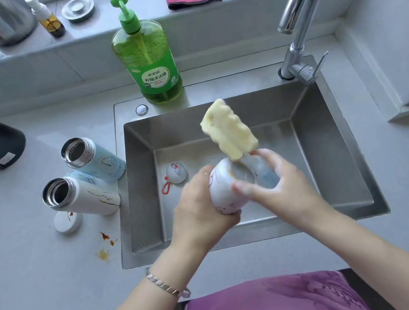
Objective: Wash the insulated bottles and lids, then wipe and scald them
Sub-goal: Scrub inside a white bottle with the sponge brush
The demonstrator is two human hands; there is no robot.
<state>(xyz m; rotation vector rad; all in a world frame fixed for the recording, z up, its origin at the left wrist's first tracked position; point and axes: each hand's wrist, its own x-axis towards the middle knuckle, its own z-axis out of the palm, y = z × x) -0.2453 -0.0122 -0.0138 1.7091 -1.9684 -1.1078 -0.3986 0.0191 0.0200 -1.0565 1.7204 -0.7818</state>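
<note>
– Hands first: what does each one hold?
– Seen from the head view, the left hand (201, 206) is wrapped round a white printed bottle (221, 195), tilted over the sink (316, 136) near its front edge. The right hand (281, 182) has its fingers curled round something clear and blurred. It seems to be the handle of the yellow sponge (229, 129) that sticks up above the bottle's mouth.
– So scrubbing is the step?
– I judge so. To do it well, hold the bottle firm and low over the basin and push the sponge right to the bottom. Twist it round the wall, then work the rim and threads.
– And the rest?
– A blue bottle (96, 159) and a white gold-lined bottle (83, 196) sit open-mouthed on the tabletop (40, 263) at the sink's left edge, with a white lid (68, 221) beside them. Another lid with a red loop (176, 173) sits in the sink's left part. Dish soap (147, 61) stands on the back rim. Much remains, I'd guess.
</note>
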